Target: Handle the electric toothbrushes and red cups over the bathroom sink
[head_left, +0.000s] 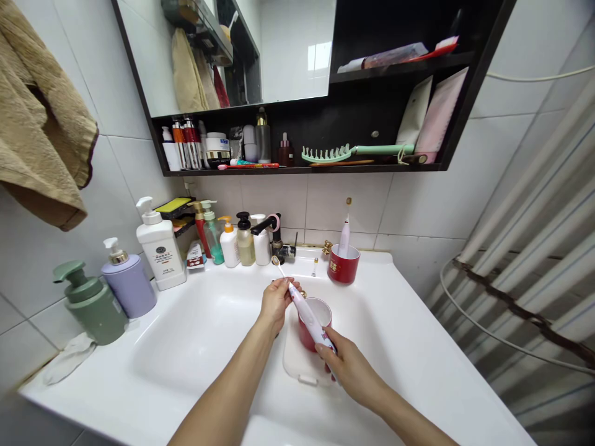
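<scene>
My right hand (349, 367) is closed round the lower handle of a white and pink electric toothbrush (307, 316), which slants up to the left. My left hand (275, 303) pinches the toothbrush near its neck, just below the small brush head. Directly beneath the toothbrush stands a red cup (313, 325) with a white inside. The cup rests on a white tray (297, 365) in the white sink (195, 347).
A second red cup (343, 265) holding another toothbrush sits at the sink's back edge beside the black tap (272, 229). Pump bottles line the left rim and back wall. A black shelf (302, 168) with toiletries and a green comb hangs above. A beige towel (37, 111) hangs left.
</scene>
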### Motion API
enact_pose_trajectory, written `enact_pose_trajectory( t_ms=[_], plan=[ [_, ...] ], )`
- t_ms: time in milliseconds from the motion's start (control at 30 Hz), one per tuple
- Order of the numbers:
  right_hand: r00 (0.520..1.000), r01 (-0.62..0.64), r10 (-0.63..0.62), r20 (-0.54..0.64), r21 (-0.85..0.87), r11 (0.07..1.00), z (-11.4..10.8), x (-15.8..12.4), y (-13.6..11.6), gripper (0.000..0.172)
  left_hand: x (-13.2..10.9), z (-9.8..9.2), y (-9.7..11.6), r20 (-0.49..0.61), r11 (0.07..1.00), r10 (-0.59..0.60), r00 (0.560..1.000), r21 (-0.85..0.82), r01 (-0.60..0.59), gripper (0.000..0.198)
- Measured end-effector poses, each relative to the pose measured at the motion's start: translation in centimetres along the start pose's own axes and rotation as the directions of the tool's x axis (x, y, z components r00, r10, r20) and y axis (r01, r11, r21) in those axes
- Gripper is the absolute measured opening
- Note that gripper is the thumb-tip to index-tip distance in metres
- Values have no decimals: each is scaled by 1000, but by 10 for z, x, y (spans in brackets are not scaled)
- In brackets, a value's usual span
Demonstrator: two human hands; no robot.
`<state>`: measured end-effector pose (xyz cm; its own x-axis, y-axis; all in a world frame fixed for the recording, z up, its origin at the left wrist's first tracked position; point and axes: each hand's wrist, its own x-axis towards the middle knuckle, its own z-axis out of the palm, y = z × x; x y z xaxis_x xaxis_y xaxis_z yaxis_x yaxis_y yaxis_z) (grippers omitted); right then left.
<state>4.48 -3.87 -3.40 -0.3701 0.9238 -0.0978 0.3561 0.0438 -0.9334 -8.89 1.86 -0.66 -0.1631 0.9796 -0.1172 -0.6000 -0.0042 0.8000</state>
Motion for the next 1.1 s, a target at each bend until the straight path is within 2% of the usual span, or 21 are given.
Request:
enact_pose_trajectory(
  t_ms=[100, 233, 267, 400, 533, 667, 767, 900, 1033, 1100],
  plan=[
    [993, -54, 48, 107, 53, 997, 2, -3, -5, 19, -1, 2, -1, -42, 1000, 13, 999, -18, -14, 5],
    [999, 27, -31, -33, -103, 994, 2, -4, -7, 16, 1, 2, -2, -70, 997, 44, 997, -55, -48, 6],
    [999, 35, -38, -32, -107, 994, 2, -4, -6, 17, 1, 2, -3, -77, 997, 51, 996, -61, -55, 6],
    [996, -4, 3, 92, 14, 1000, 3, -2, -5, 19, 2, 1, -4, -114, 995, 45, 992, -83, -55, 6],
    [1000, 18, -17, 25, -47, 999, 4, -1, -4, 17, 2, 2, -4, -128, 994, 37, 991, -99, -50, 7],
    [997, -14, 15, 80, -10, 1000, 4, -1, -5, 18, 3, 1, -4, -139, 992, 36, 990, -114, -52, 5],
    [1000, 15, -15, -1, -102, 995, 3, 1, -5, 15, 5, 1, -4, -144, 991, 43, 989, -121, -60, 7],
    [998, -25, 28, 63, -54, 998, 4, 1, -4, 17, 7, 0, -5, -147, 990, 39, 988, -131, -58, 8],
    [999, -22, 24, 33, -62, 998, 4, 0, -6, 15, 8, 0, -6, -159, 989, 30, 987, -140, -52, 9],
    [994, -51, 50, 98, 8, 999, 3, -1, -7, 17, 8, 0, -6, -167, 988, 24, 986, -146, -48, 9]
  ],
)
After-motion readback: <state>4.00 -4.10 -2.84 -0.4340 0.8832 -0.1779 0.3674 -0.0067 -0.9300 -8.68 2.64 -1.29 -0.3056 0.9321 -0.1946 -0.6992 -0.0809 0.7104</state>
